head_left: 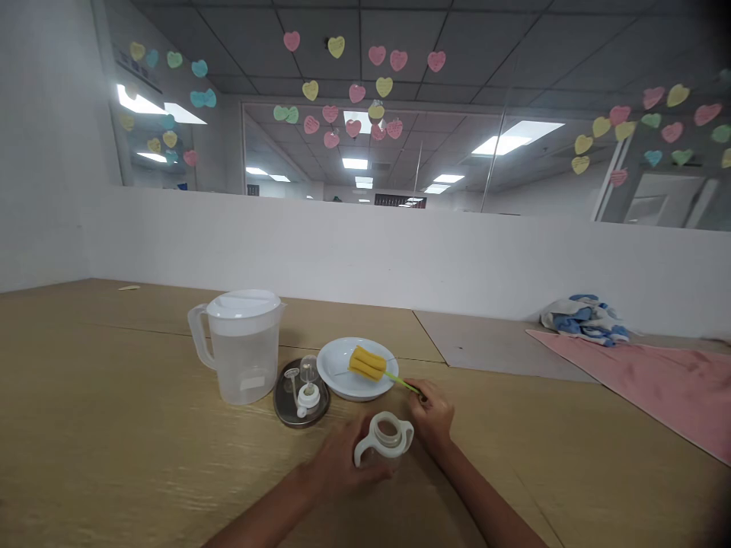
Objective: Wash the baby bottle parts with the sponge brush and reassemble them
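Observation:
My left hand is wrapped round a baby bottle with white side handles and an uncovered mouth. In my right hand is the thin green handle of a bottle brush. The brush's yellow sponge head lies over a white bowl, just beyond the bottle. Left of the bowl, a dark metal tray carries a white bottle collar, a clear dome cap and a small white stick-like part with a flat end.
A translucent lidded pitcher stands left of the tray. At the right lie a pink cloth and a crumpled blue-and-white cloth. A grey mat lies at the back, before a low white wall with glass above.

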`<state>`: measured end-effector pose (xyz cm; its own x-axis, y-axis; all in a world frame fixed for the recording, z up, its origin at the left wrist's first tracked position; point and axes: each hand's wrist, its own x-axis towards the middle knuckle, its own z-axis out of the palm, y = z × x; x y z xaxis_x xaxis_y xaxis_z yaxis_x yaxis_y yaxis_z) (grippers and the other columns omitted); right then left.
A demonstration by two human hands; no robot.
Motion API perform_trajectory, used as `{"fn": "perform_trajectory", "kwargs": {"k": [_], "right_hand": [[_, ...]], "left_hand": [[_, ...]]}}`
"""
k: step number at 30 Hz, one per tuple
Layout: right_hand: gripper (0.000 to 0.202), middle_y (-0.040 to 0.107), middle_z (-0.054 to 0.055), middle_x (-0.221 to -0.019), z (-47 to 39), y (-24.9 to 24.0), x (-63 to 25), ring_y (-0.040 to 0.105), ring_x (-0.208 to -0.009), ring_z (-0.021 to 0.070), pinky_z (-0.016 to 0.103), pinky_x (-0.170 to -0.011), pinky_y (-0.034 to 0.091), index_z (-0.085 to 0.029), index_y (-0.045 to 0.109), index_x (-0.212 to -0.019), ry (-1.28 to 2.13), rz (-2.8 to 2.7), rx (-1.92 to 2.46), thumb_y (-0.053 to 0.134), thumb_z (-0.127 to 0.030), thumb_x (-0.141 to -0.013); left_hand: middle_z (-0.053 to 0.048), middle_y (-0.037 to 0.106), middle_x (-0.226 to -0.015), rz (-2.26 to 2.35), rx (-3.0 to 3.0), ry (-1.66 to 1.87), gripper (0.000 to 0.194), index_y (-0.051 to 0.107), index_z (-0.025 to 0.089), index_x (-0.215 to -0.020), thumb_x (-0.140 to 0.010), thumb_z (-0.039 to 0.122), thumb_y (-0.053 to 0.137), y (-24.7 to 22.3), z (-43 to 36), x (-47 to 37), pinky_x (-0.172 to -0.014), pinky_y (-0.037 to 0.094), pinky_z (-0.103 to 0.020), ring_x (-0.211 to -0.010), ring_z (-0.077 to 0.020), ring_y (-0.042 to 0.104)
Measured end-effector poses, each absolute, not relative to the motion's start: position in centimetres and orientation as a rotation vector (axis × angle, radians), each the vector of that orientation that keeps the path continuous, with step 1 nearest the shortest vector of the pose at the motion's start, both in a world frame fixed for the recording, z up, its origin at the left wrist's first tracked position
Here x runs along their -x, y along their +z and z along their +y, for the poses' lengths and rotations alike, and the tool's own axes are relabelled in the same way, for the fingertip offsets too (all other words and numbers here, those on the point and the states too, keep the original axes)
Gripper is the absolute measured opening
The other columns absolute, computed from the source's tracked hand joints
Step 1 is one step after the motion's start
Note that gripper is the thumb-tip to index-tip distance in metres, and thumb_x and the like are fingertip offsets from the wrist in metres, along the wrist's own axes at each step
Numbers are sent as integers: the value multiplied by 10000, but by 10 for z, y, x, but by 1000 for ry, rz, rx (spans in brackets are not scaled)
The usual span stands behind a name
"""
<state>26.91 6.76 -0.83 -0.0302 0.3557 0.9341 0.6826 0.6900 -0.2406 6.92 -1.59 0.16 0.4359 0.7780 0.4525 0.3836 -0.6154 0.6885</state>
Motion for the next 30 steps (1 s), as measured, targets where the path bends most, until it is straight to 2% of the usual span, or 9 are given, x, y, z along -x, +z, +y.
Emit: {"fn": "perform_trajectory", "kwargs": {"k": [4, 9, 12, 17, 21, 30], "right_hand": [[277, 705, 34, -746, 67, -7, -269, 640, -634, 154, 226, -523, 488, -175, 683, -789, -273, -1576, 904, 431, -105, -695], [222, 696, 75, -811, 62, -2, -260, 641, -646, 162, 240, -553, 513, -148, 634, -906, -224, -1423, 925, 459, -167, -771], [194, 689, 79, -819, 59, 1, -254, 656, -698, 172, 251, -579, 534, -159, 612, -920, -240, -1402, 850, 463, -159, -797], [258, 699, 55, -796, 53, 6, -248, 670, -728, 159, 257, -627, 550, -202, 631, -918, -438, -1582, 502, 485, -55, -764], [302, 708, 51, -783, 51, 9, -248, 672, -703, 150, 253, -611, 547, -211, 656, -922, -518, -1671, 442, 494, -20, -753], [253, 723, 44, -843, 57, 11, -261, 672, -673, 151, 263, -614, 533, -249, 691, -933, -686, -1790, 511, 503, -130, -812]], "left_hand": [[-69, 672, -989, 945, -2210, 1215, 583, 478, 184, -1133, -672, 478, 679, -4, -13, -62, -705, 501, -284, -817, -208, 636], [-99, 626, -1043, 1197, -2234, 1928, 548, 458, 190, -1144, -709, 459, 654, 0, -1, -38, -802, 479, -346, -925, -234, 602], [-109, 593, -1072, 1423, -2267, 2137, 519, 443, 193, -1138, -719, 420, 650, 9, 7, -20, -867, 443, -406, -1006, -259, 560], [-102, 525, -1075, 1744, -2294, 2092, 453, 462, 193, -1116, -736, 368, 638, 16, 16, -2, -884, 425, -428, -1022, -261, 514], [-101, 467, -1097, 1808, -2291, 2044, 419, 462, 197, -1124, -753, 308, 622, 12, 21, 0, -882, 431, -426, -1033, -259, 484], [-131, 443, -1145, 1954, -2493, 1839, 337, 480, 185, -1138, -807, 223, 529, 7, 25, 11, -904, 397, -479, -1070, -284, 446]]}}
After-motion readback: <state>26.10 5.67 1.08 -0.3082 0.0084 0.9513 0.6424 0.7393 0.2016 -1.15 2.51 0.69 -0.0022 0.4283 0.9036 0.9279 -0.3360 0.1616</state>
